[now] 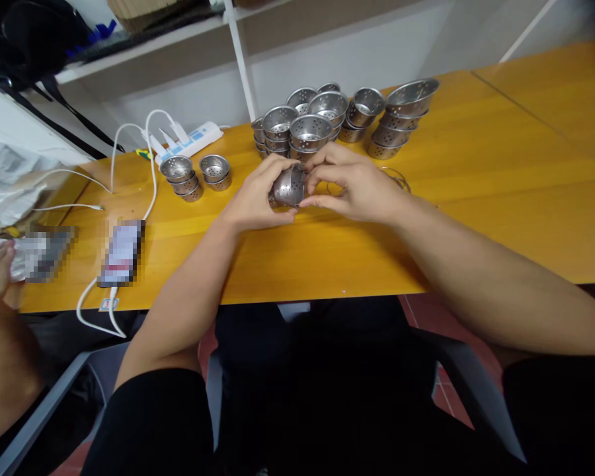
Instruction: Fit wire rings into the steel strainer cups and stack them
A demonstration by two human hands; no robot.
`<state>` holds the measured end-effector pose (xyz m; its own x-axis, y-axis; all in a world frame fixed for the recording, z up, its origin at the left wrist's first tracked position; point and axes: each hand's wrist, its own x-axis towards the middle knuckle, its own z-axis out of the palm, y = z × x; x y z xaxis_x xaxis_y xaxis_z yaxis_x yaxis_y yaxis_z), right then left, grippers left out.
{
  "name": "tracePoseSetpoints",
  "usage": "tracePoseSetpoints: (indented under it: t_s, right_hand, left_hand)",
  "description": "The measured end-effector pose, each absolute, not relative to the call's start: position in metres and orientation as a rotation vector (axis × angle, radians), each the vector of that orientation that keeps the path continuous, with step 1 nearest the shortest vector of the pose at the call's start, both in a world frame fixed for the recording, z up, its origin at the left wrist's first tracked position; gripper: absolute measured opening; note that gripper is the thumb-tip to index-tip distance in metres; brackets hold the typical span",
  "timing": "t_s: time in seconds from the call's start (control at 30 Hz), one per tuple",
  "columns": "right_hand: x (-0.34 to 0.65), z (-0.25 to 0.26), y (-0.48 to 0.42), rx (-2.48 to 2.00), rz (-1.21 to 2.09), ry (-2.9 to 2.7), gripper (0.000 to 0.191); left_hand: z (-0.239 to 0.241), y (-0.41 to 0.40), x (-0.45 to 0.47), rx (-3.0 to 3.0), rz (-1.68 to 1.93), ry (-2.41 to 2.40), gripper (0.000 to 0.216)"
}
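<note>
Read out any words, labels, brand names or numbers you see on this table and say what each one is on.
No text can be read.
Phone by the white cable: screen pixelated, unreadable.
Item at the table's left edge: pixelated, unreadable.
Small tag at the table edge: print too small to read.
White power strip: no legible marking.
Perforated metal cup held by the left hand and right hand: no marking visible.

cup (288, 186) between hands | stacks (327, 122) behind | power strip (188, 140) left

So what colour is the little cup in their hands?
Shiny silver metal, dotted with small round holes; the cup shows best in the head view.
</note>
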<state>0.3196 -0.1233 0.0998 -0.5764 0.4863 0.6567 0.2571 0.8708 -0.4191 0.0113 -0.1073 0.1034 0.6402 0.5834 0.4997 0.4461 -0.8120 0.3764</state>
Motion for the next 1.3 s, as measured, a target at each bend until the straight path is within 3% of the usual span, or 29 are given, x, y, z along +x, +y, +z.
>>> tracePoseSetpoints:
  t_s: [0.27, 0.47, 0.57, 0.77, 0.97, 1.07, 1.2, 1.3]
  right_hand:
    - [0.326, 0.104, -0.121, -0.626, 0.395, -2.17, 0.07]
    - [0.365, 0.112, -0.106, -0.675, 0.439, -2.338, 0.078]
    - [0.393, 0.102, -0.086, -0.906, 0.43, -2.458, 0.07]
    - [0.406, 0.08, -0.063, -1.29, 0.46, -2.59, 0.046]
    - [0.393, 0.106, -0.083, -1.419, 0.326, -2.565, 0.031]
    - [0.378, 0.119, -0.101, -1.297, 0.226, -2.425, 0.036]
    - [0.342, 0.109, -0.119, -0.859, 0.363, -2.382, 0.039]
    - [0.317, 0.089, -0.122, -0.633, 0.437, -2.378, 0.056]
  left_hand:
    - [0.114, -0.116, 0.008, 2.617, 0.827, 0.974, 0.089]
    - [0.091, -0.078, -0.023, 2.498, 1.07, 1.068, 0.108]
    - [0.071, -0.054, -0.04, 2.381, 1.17, 1.078, 0.124]
    - [0.07, -0.06, -0.042, 2.288, 0.963, 1.041, 0.115]
    - [0.077, -0.067, -0.039, 2.288, 0.857, 1.075, 0.134]
    - [0.078, -0.067, -0.04, 2.298, 0.796, 1.092, 0.129]
    - [0.083, -0.072, -0.037, 2.273, 0.761, 1.099, 0.126]
    - [0.085, -0.074, -0.036, 2.246, 0.75, 1.077, 0.13]
